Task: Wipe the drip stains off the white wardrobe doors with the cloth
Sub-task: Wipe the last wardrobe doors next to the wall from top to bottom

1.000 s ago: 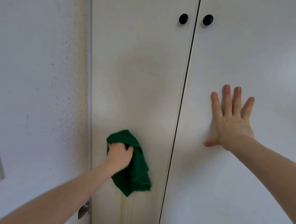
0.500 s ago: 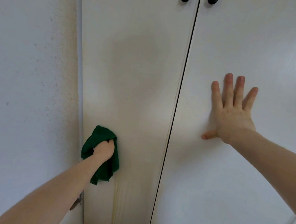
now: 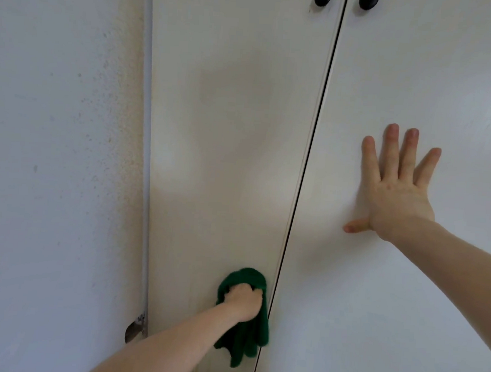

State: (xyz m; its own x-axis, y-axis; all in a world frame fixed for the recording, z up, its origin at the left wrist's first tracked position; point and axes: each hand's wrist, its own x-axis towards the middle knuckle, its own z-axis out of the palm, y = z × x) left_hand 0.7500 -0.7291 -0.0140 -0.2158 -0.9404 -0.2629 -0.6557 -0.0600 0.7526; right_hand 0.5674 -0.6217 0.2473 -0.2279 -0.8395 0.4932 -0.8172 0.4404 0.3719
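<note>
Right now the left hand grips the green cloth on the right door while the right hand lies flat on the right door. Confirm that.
Wrong door. The head view shows the left hand gripping the cloth on the left door; the right hand does lie flat on the right door.

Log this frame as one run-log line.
left hand: grips crumpled green cloth, low on left white wardrobe door | right hand: flat on right white wardrobe door | phase: wiping
</note>
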